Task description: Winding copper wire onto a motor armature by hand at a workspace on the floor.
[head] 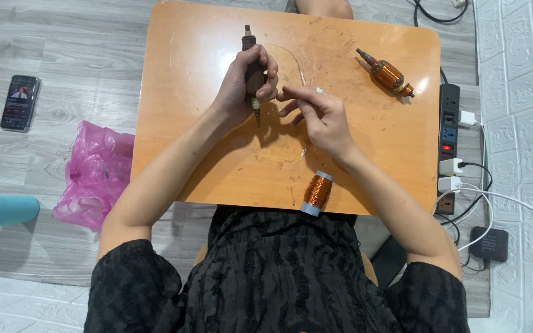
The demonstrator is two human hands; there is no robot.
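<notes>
My left hand grips a dark motor armature upright over the orange table, its shaft sticking out above and below my fingers. My right hand is just to its right, thumb and forefinger pinched together near a small white bit; a thin wire may run from them, too fine to tell. A spool of copper wire lies near the table's front edge, below my right wrist. A second armature with copper winding lies at the far right of the table.
A power strip with several plugs and white cables runs along the table's right side, with a small black speaker beside it. On the floor to the left are a pink plastic bag, a phone and a teal object.
</notes>
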